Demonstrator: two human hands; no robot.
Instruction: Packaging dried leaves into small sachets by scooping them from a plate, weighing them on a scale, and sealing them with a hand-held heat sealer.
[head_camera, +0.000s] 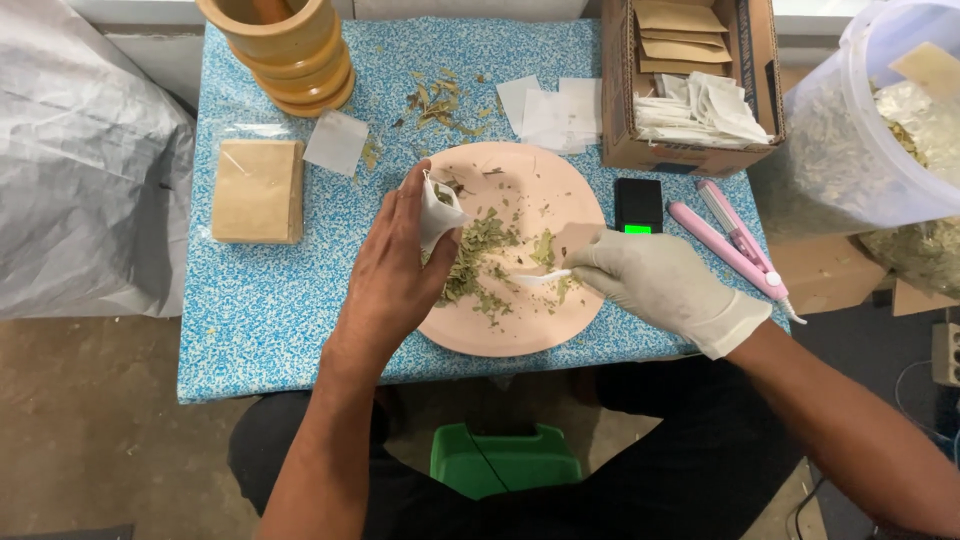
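Note:
A pink plate (540, 330) lies on the blue speckled table with dried green leaves (478, 262) heaped on it. My left hand (395, 265), bare, holds a small white filter bag (438, 208) open-end up at the plate's left rim. A white glove covers my right hand (660, 285), which grips a small white spoon (543, 277) whose tip rests among the leaves near the plate's middle.
A wooden mortar (285, 50) stands at the back left, and a tan packet stack (258, 190) lies in front of it. A cardboard box (690, 150) of bags, a small black scale (638, 205), a pink sealer (735, 240) and a big plastic tub (860, 150) of leaves are on the right. Loose white bags (550, 110) lie behind the plate.

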